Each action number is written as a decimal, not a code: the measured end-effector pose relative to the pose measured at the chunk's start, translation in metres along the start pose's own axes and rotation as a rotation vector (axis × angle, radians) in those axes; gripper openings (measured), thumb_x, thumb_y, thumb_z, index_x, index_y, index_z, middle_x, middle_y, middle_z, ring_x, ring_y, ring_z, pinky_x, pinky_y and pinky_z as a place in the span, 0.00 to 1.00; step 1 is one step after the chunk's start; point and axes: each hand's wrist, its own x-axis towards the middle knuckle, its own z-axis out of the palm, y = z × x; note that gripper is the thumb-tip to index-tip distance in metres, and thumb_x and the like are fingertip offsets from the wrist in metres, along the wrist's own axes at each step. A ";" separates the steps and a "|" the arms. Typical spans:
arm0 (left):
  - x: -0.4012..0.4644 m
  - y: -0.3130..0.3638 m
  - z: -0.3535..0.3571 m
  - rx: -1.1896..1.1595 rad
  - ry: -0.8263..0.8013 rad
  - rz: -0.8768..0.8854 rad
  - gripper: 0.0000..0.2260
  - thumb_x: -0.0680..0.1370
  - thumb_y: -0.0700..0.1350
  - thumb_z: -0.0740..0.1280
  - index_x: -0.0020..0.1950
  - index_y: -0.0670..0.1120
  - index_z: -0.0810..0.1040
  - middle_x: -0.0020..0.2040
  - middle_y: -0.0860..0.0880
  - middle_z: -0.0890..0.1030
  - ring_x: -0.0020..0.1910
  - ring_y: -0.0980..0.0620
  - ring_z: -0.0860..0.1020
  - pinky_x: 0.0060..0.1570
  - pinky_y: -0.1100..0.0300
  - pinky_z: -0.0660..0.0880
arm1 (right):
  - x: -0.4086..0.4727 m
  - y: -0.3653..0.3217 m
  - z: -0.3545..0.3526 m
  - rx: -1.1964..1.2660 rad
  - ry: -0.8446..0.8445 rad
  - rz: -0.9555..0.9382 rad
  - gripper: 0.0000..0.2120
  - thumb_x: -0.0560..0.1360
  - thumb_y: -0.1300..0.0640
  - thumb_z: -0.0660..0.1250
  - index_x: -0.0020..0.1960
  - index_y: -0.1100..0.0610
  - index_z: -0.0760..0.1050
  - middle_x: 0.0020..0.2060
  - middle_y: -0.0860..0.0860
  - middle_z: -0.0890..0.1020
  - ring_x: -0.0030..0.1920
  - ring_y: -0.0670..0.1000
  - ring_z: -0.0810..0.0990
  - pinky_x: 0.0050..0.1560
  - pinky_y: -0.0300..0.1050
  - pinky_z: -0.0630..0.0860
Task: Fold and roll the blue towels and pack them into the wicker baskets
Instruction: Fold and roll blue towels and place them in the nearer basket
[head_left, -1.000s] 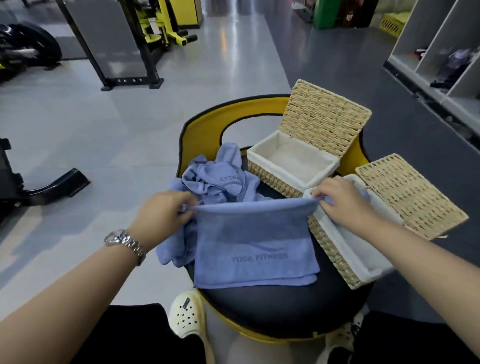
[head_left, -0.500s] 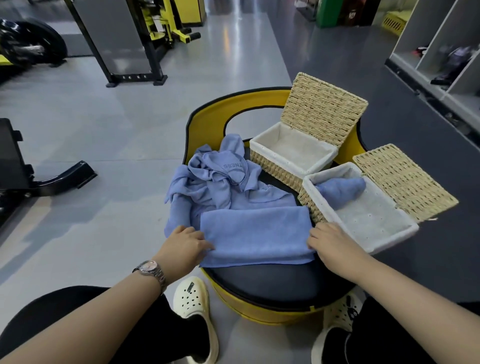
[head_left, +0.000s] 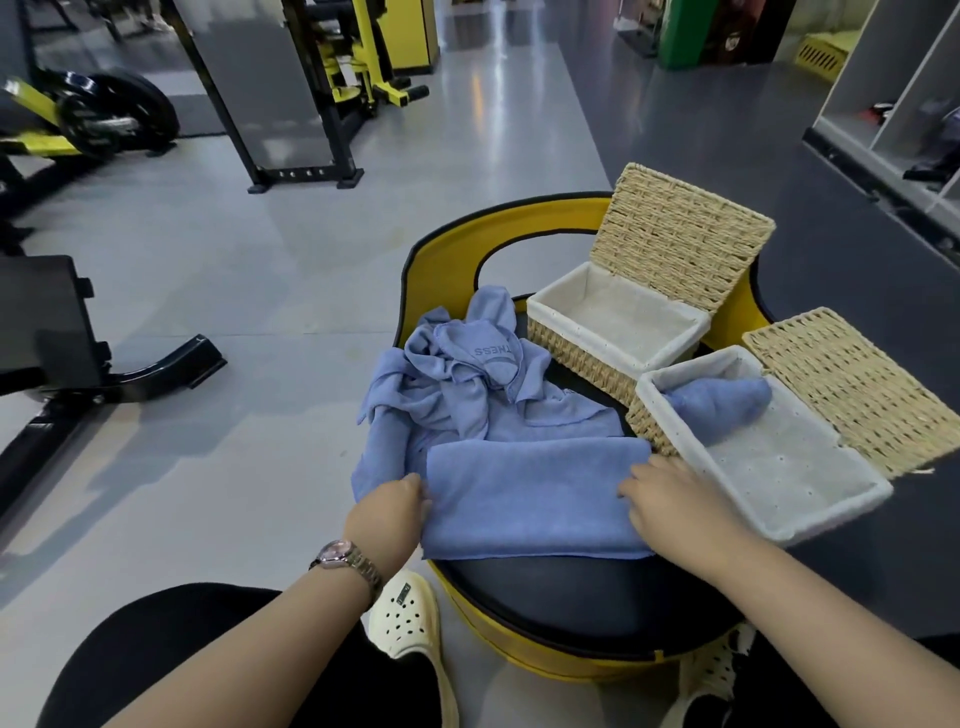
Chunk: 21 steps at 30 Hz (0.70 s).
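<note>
One rolled towel (head_left: 717, 400) sits packed beyond the right hand (head_left: 670, 499); both hands rest flat on the folded towel (head_left: 530, 493), left hand (head_left: 389, 512) beside the unfolded pile (head_left: 457, 395)

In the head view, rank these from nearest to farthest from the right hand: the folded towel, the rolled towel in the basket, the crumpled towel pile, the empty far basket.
From the right hand:
1. Folded towel, under its fingers, to the left.
2. Rolled towel, in the near basket, just beyond the hand.
3. Crumpled towel pile, farther back on the left.
4. Empty far basket, at the back; close to the pile, but slightly farther.
</note>
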 end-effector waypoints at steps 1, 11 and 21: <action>0.002 0.002 0.002 -0.022 0.004 -0.039 0.09 0.78 0.50 0.61 0.49 0.45 0.71 0.48 0.49 0.81 0.46 0.46 0.78 0.41 0.56 0.72 | 0.006 -0.007 -0.001 0.005 0.035 -0.014 0.13 0.46 0.58 0.78 0.26 0.48 0.77 0.23 0.48 0.75 0.26 0.51 0.76 0.25 0.43 0.72; 0.006 0.011 0.020 -0.082 -0.183 -0.183 0.23 0.70 0.61 0.67 0.54 0.46 0.70 0.52 0.47 0.79 0.52 0.44 0.79 0.44 0.56 0.72 | 0.027 -0.023 0.000 0.152 -0.039 0.016 0.10 0.73 0.60 0.61 0.49 0.53 0.80 0.44 0.51 0.80 0.50 0.56 0.76 0.50 0.49 0.68; 0.008 0.049 -0.010 -0.360 0.211 -0.026 0.06 0.68 0.44 0.67 0.38 0.44 0.70 0.31 0.51 0.75 0.31 0.51 0.72 0.31 0.57 0.66 | 0.019 -0.019 -0.008 0.400 -0.100 0.085 0.13 0.77 0.57 0.59 0.57 0.52 0.79 0.54 0.49 0.81 0.57 0.54 0.75 0.57 0.47 0.69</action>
